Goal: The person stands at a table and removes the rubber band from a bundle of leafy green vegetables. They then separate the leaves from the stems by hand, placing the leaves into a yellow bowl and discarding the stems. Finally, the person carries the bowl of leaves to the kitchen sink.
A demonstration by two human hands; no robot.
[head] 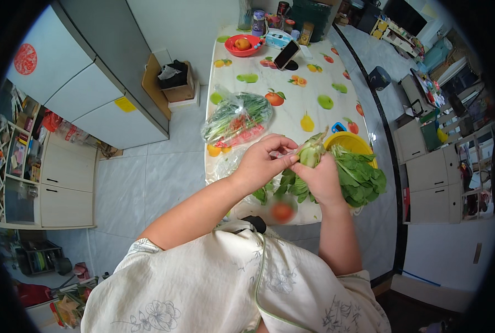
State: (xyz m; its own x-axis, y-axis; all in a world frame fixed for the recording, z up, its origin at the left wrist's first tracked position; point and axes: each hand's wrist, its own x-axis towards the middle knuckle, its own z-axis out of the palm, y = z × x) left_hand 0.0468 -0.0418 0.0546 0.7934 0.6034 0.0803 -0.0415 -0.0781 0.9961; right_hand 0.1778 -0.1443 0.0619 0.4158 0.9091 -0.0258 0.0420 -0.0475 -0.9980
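Observation:
A bunch of leafy greens (309,155) is held over the near right part of the table, its pale stem ends pointing up and away from me. My right hand (323,177) grips it around the stems, and its leaves hang below my hands. At the left side of the stems, my left hand (268,156) pinches with thumb and fingers. A small pinkish strip shows between those fingers; what it is I cannot tell. More leafy greens (361,177) lie in and over the rim of a yellow plastic basin (344,140), just right of my right hand.
A clear plastic bag of scallions (239,118) lies left on the fruit-print tablecloth (289,112). Crumpled clear plastic (228,164) sits near my left forearm. Farther back stand a phone on a stand (287,55), a red bowl (243,45) with a fruit, and a tissue box (278,38).

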